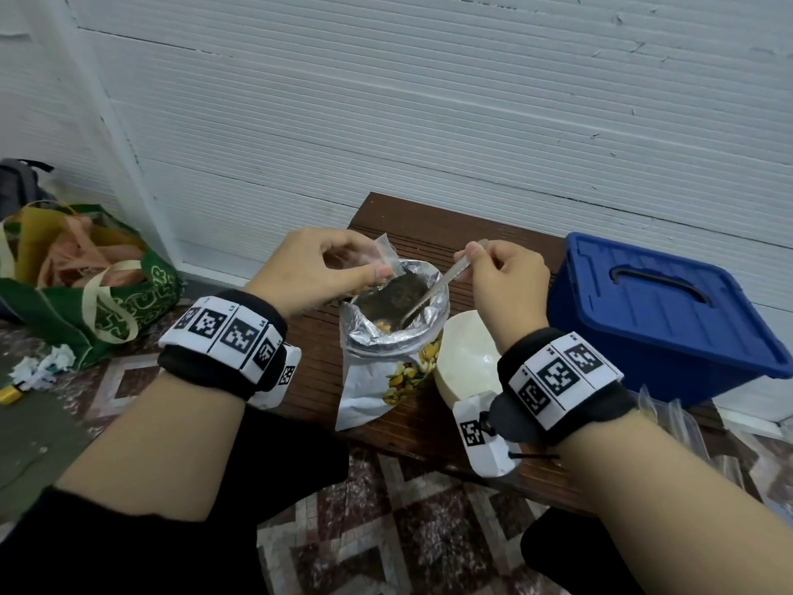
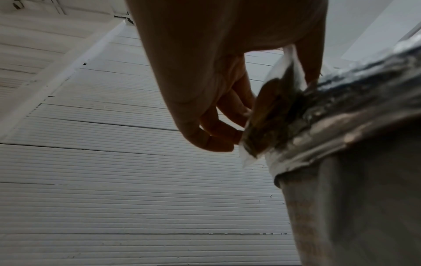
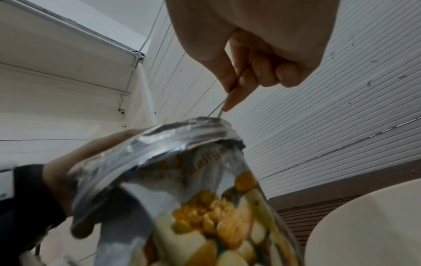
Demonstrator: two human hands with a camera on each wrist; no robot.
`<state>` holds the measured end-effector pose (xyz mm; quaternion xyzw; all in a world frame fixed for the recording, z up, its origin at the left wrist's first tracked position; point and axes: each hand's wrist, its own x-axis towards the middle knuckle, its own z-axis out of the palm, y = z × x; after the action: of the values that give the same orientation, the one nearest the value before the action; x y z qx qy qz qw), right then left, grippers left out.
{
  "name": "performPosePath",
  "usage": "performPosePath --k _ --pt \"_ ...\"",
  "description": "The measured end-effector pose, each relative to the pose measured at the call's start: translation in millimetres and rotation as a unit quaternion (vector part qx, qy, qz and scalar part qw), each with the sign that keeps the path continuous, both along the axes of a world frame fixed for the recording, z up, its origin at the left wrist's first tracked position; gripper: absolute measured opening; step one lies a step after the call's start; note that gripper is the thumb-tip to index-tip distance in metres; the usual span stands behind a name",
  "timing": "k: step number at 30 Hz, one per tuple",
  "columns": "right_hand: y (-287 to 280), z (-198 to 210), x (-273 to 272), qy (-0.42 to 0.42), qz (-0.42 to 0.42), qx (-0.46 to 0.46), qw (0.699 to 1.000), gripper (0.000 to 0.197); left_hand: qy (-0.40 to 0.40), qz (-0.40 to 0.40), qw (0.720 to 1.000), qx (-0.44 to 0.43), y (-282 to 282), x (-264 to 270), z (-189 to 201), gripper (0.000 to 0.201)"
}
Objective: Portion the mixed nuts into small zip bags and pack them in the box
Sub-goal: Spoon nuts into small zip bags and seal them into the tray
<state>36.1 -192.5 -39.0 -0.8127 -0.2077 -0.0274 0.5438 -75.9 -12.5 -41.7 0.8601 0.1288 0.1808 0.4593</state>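
Note:
An open foil nut pouch [image 1: 388, 337] stands on the brown table [image 1: 429, 234], its mouth rolled down. My left hand [image 1: 339, 268] pinches a small clear zip bag [image 1: 386, 253] at the pouch's far left rim; in the left wrist view this zip bag [image 2: 271, 115] holds some nuts and leans against the pouch [image 2: 341, 126]. My right hand [image 1: 493, 268] grips a metal spoon [image 1: 433, 289] by the handle, its bowl down inside the pouch among the nuts. In the right wrist view the spoon [image 3: 222, 109] enters the pouch [image 3: 193, 180]. A blue lidded box [image 1: 656, 311] stands at right.
A white bowl [image 1: 465, 358] sits right of the pouch, under my right wrist. Empty zip bags [image 1: 678, 418] lie at the table's right front. A green tote bag [image 1: 86, 289] and paper scraps lie on the floor at left. A white wall runs behind.

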Motion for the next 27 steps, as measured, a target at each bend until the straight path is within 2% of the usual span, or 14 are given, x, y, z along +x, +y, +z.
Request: performPosePath --k 4,14,20,27 --pt "-4.0 3.7 8.4 0.019 -0.038 0.041 0.998 0.034 -0.019 -0.003 0.999 -0.025 0.5 -3.3 4.6 0.016" --pt "-21.5 34.2 33.7 -0.004 -0.113 0.057 0.992 0.032 0.004 -0.027 1.000 -0.004 11.3 -9.2 10.2 0.030" --pt "-16.5 44.6 35.7 -0.014 -0.111 0.060 0.992 0.034 0.018 -0.043 0.999 0.023 8.3 -7.1 8.2 0.050" --pt "-2.1 46.7 20.4 -0.032 -0.074 0.057 0.995 0.036 0.009 -0.026 0.999 0.039 -4.2 -2.0 5.9 0.056"
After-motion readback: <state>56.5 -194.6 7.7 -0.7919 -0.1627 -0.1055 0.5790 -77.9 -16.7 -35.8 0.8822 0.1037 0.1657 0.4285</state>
